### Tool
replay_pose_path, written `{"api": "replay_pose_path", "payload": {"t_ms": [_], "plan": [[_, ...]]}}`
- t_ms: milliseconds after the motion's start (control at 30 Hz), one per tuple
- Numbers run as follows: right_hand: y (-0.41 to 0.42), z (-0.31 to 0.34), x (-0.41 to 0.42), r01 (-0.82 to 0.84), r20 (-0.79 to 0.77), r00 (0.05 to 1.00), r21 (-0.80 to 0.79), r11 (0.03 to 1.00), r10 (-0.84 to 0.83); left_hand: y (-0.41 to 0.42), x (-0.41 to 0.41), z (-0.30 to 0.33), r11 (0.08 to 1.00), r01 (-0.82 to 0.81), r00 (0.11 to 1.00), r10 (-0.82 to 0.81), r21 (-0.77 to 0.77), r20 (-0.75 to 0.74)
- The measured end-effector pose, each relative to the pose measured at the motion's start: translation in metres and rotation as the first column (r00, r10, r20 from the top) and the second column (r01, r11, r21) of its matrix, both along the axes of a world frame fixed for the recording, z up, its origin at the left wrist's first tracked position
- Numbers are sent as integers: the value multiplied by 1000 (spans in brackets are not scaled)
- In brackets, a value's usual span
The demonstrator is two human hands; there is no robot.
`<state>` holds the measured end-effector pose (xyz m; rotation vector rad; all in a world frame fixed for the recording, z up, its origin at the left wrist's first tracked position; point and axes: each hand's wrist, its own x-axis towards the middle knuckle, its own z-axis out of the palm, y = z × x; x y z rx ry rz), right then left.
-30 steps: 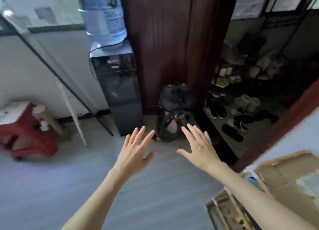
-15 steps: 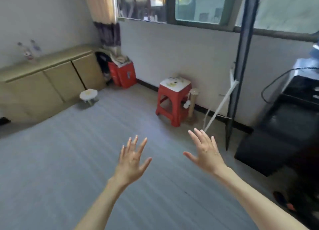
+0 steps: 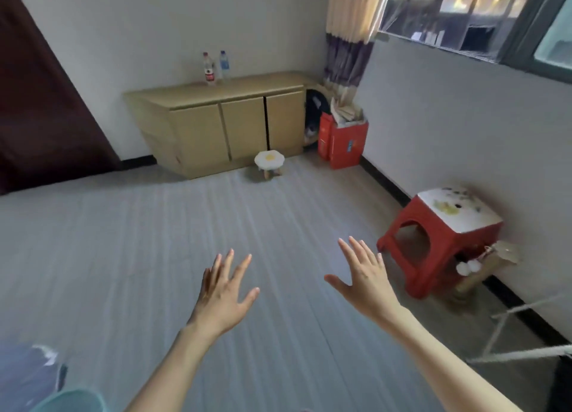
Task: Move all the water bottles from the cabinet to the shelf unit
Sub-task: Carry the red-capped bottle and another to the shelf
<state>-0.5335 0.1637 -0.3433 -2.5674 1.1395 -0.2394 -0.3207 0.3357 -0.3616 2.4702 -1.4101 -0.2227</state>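
Your left hand (image 3: 221, 291) and right hand (image 3: 365, 278) are spread wide with nothing in either grip, since the two water bottles (image 3: 216, 68), maybe both full, stand far ahead on the cabinet (image 3: 223, 123).

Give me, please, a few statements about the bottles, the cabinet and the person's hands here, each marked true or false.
1. Two water bottles stand upright on top of the cabinet. True.
2. The left hand grips a bottle. False: it is held out over the floor with fingers spread, holding nothing.
3. The right hand is empty, its fingers straight. True.
4. The red stool stands directly in front of the cabinet doors. False: it stands by the right-hand wall; a small white stool is the one in front of the cabinet.
5. One bottle has a red label, the other a blue one. True.
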Motion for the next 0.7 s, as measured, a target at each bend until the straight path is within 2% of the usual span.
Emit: {"api": "replay_pose_path", "payload": {"t_ms": [300, 433, 700], "plan": [[-128, 4, 177, -245, 10, 969, -7, 969, 245, -79, 130, 5, 969, -246, 968, 245, -23, -58], [-182, -9, 252, -275, -14, 961, 5, 962, 275, -121, 200, -11, 950, -311, 948, 308, -28, -75], [-317, 2, 433, -285, -4, 959, -70, 956, 285, -244, 383, -7, 942, -325, 945, 320, -86, -66]]}}
